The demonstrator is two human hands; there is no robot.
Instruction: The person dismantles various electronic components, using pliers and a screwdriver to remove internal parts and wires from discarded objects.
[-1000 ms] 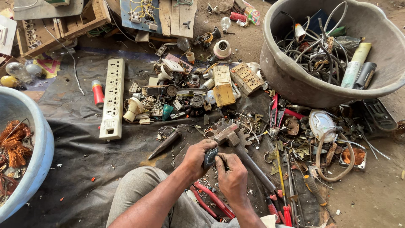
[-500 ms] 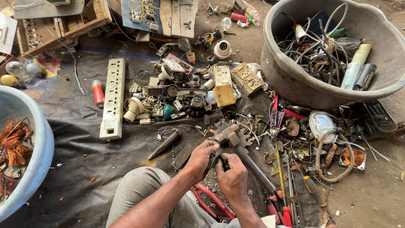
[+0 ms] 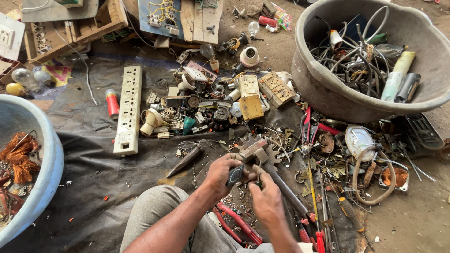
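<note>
My left hand (image 3: 219, 174) grips a small dark electrical part (image 3: 235, 175) low in the middle of the view. My right hand (image 3: 265, 199) pinches a thin metal tool (image 3: 258, 171) that points at that part. Both hands hover over a black sheet (image 3: 93, 178) on the ground. A hammer (image 3: 269, 169) with a rusty head lies just beyond the fingers, its handle running down to the right. A pointed chisel (image 3: 185, 159) lies to the left of my hands. Red-handled pliers (image 3: 236, 225) lie under my forearms.
A large grey tub (image 3: 328, 89) of tangled wires stands at the upper right. A pale blue tub (image 3: 44, 173) with copper wire sits at the left. A white power strip (image 3: 128, 108), a heap of switches and sockets (image 3: 211, 110), light bulbs (image 3: 26, 78) and wooden boards (image 3: 75, 23) lie beyond.
My hands have come closer together over the small part, and my left hand has turned it slightly. Nothing else has moved.
</note>
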